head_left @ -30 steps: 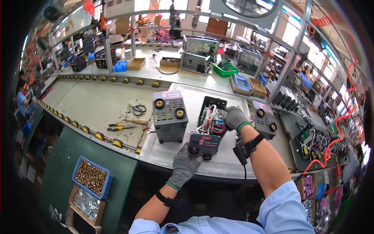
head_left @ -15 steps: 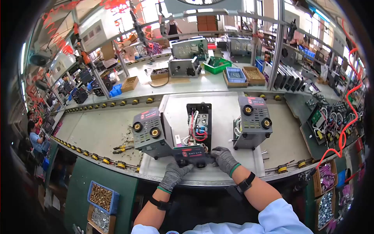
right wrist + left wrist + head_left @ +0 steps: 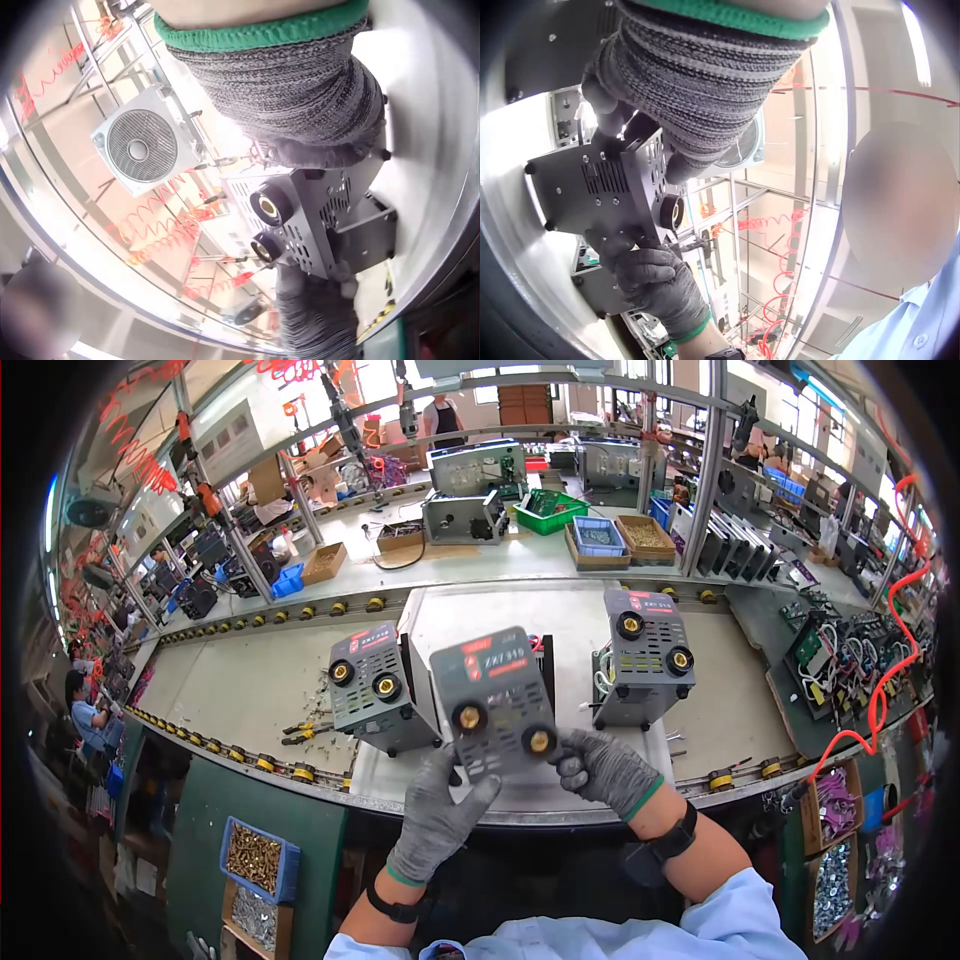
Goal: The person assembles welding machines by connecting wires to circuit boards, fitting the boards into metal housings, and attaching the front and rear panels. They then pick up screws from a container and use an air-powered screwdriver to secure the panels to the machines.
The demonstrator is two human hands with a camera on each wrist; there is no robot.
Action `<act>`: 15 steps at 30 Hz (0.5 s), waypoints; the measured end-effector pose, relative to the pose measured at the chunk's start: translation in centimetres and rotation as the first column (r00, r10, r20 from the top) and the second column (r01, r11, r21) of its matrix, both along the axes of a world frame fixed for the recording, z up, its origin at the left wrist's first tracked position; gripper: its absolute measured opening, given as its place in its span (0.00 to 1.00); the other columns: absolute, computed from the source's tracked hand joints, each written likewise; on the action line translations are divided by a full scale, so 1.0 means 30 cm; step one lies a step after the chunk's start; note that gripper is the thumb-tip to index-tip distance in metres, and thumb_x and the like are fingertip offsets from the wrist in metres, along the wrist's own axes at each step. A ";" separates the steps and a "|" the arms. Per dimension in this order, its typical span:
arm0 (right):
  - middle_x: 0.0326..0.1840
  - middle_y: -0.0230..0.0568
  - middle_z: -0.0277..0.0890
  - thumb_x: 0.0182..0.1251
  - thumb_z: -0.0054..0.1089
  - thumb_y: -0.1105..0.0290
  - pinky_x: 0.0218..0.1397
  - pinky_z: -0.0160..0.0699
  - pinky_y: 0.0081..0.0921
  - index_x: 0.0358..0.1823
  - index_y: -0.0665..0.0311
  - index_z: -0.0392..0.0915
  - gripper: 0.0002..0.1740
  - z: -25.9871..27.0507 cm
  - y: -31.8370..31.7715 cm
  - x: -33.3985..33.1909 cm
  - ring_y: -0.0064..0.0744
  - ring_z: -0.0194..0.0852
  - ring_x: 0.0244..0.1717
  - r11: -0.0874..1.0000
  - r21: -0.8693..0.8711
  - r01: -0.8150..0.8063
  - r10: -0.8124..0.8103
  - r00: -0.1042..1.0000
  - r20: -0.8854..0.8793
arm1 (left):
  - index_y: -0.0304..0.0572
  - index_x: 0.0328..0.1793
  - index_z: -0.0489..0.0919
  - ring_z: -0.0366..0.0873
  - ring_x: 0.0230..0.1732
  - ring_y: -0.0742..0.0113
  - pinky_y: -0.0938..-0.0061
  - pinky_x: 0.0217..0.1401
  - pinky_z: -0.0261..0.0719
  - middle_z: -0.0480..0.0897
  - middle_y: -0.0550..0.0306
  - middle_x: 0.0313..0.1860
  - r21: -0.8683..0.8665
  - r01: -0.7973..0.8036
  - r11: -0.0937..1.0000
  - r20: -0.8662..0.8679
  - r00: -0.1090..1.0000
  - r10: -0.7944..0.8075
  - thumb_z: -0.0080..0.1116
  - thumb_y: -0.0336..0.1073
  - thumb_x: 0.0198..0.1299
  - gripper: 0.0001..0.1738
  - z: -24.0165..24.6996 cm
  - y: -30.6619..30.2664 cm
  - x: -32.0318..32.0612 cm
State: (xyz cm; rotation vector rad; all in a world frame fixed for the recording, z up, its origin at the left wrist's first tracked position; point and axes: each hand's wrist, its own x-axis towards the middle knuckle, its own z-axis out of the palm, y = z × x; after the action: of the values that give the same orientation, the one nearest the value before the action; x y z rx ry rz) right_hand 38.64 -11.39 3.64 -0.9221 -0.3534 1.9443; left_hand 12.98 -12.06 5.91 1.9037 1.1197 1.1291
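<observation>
A grey welding machine (image 3: 495, 705) with a slotted front panel, red label and two brass-centred sockets stands in front of me, its front face tilted toward the head camera. My gloved left hand (image 3: 440, 815) grips its lower left edge, thumb against the front. On the opposite side my gloved right hand (image 3: 615, 772) holds the lower right corner with bent fingers. The left wrist view shows the machine's dark side plate (image 3: 585, 187) between both hands. In the right wrist view the two sockets (image 3: 270, 204) protrude from the front panel. Most of its insides are hidden behind that panel.
Similar machines stand left (image 3: 375, 690) and right (image 3: 648, 660) on the white board (image 3: 450, 610). Yellow-handled pliers (image 3: 305, 732) lie among scraps at left. A blue bin of brass fittings (image 3: 262, 860) sits lower left; a red coiled hose (image 3: 880, 705) hangs at right.
The middle machine's front has come up and tilted toward the head camera, now covering most of the open insides. My right hand first left its far side for the front corner, and both hands rose with it.
</observation>
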 end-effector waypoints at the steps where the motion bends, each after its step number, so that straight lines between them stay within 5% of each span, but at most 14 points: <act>1: 0.29 0.31 0.71 0.77 0.57 0.64 0.17 0.65 0.15 0.41 0.63 0.77 0.09 0.002 0.020 0.016 0.17 0.64 0.19 1.000 -0.022 0.018 -0.018 0.999 -0.030 | 0.36 0.56 0.80 0.77 0.36 0.59 0.63 0.44 0.78 0.81 0.50 0.36 0.156 -0.030 0.987 -0.135 0.989 0.052 0.70 0.40 0.59 0.22 0.026 0.018 0.013; 2: 0.31 0.32 0.72 0.77 0.55 0.65 0.18 0.66 0.14 0.42 0.66 0.77 0.11 0.012 0.034 0.023 0.15 0.63 0.19 0.998 -0.045 0.035 -0.037 0.998 -0.060 | 0.35 0.57 0.79 0.77 0.35 0.57 0.61 0.44 0.78 0.81 0.48 0.36 0.310 -0.040 0.950 -0.258 0.958 0.124 0.69 0.39 0.60 0.22 0.048 0.037 0.025; 4: 0.32 0.33 0.72 0.76 0.58 0.62 0.20 0.70 0.17 0.41 0.64 0.75 0.12 0.057 0.047 0.011 0.18 0.65 0.20 0.995 -0.024 0.092 -0.091 0.995 0.038 | 0.33 0.58 0.80 0.78 0.37 0.54 0.59 0.47 0.79 0.82 0.46 0.38 0.353 -0.069 0.933 -0.163 0.977 0.134 0.66 0.42 0.63 0.23 0.042 0.124 0.054; 5: 0.33 0.34 0.73 0.76 0.59 0.60 0.21 0.72 0.18 0.45 0.66 0.75 0.14 0.072 0.046 0.003 0.20 0.68 0.22 0.982 0.118 0.146 -0.173 0.946 0.273 | 0.33 0.58 0.80 0.79 0.40 0.54 0.60 0.50 0.80 0.83 0.45 0.40 0.272 -0.078 0.959 -0.071 0.992 0.101 0.65 0.45 0.65 0.24 0.034 0.176 0.067; 7: 0.41 0.36 0.76 0.74 0.62 0.55 0.31 0.81 0.25 0.59 0.69 0.74 0.24 0.078 0.052 -0.033 0.26 0.77 0.35 0.899 0.406 0.163 -0.402 0.675 0.619 | 0.32 0.58 0.80 0.81 0.42 0.54 0.61 0.52 0.80 0.84 0.45 0.42 0.192 -0.087 0.977 0.040 0.996 0.081 0.64 0.47 0.66 0.25 0.034 0.250 0.079; 9: 0.45 0.35 0.77 0.74 0.63 0.54 0.37 0.81 0.26 0.61 0.69 0.74 0.27 0.040 0.117 -0.036 0.25 0.76 0.39 0.801 0.572 0.178 -0.548 0.604 0.579 | 0.32 0.57 0.81 0.82 0.46 0.56 0.63 0.56 0.80 0.85 0.45 0.44 0.006 -0.006 1.000 0.080 0.997 0.006 0.63 0.49 0.68 0.25 0.039 0.302 0.085; 11: 0.49 0.31 0.79 0.74 0.64 0.51 0.48 0.77 0.25 0.61 0.68 0.76 0.28 0.039 0.161 -0.044 0.21 0.73 0.44 0.645 0.751 0.141 -0.710 0.476 0.520 | 0.32 0.58 0.81 0.82 0.47 0.58 0.64 0.56 0.79 0.85 0.45 0.44 0.020 -0.019 1.000 0.087 0.996 0.017 0.62 0.50 0.69 0.25 0.015 0.325 0.091; 15: 0.41 0.27 0.81 0.73 0.65 0.49 0.45 0.75 0.21 0.55 0.64 0.82 0.25 0.085 0.266 -0.058 0.19 0.74 0.41 0.714 0.697 0.070 -0.602 0.570 0.560 | 0.31 0.56 0.78 0.79 0.47 0.67 0.69 0.55 0.79 0.84 0.52 0.43 0.059 -0.020 0.998 0.143 0.990 0.011 0.61 0.47 0.71 0.23 -0.040 0.364 0.104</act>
State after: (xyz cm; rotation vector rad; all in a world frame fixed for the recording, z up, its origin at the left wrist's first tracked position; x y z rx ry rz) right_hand 36.89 -3.43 6.19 -1.2078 -1.1288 0.8278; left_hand 16.11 -1.13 4.72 1.8300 1.0339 1.2994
